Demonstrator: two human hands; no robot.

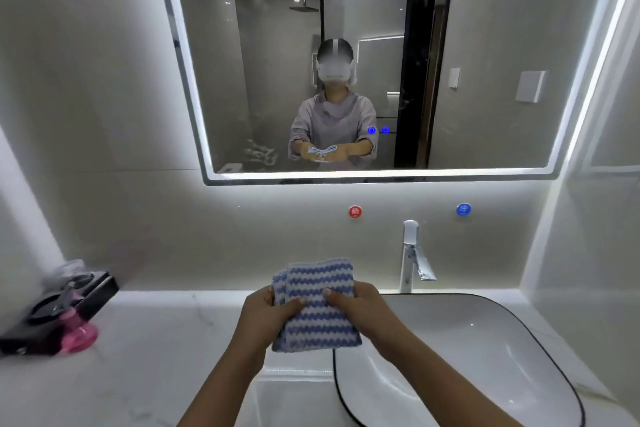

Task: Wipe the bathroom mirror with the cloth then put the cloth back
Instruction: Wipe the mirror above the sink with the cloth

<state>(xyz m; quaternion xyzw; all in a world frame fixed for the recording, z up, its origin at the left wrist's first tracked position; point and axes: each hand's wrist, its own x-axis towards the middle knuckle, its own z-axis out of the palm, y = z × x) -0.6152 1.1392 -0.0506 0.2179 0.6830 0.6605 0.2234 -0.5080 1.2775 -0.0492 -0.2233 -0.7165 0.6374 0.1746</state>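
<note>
cloth (blue-white zigzag, folded) | left hand grips its left edge | right hand grips its right edge | held above worktop, below mirror

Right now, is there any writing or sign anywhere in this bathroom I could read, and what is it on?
"热" (hot): white character on the red round wall marker above the counter.
"冷" (cold): white character on the blue round wall marker, up and right of the faucet.
Two blue glowing symbols on the mirror: too small to read.
No other writing shows.
</note>
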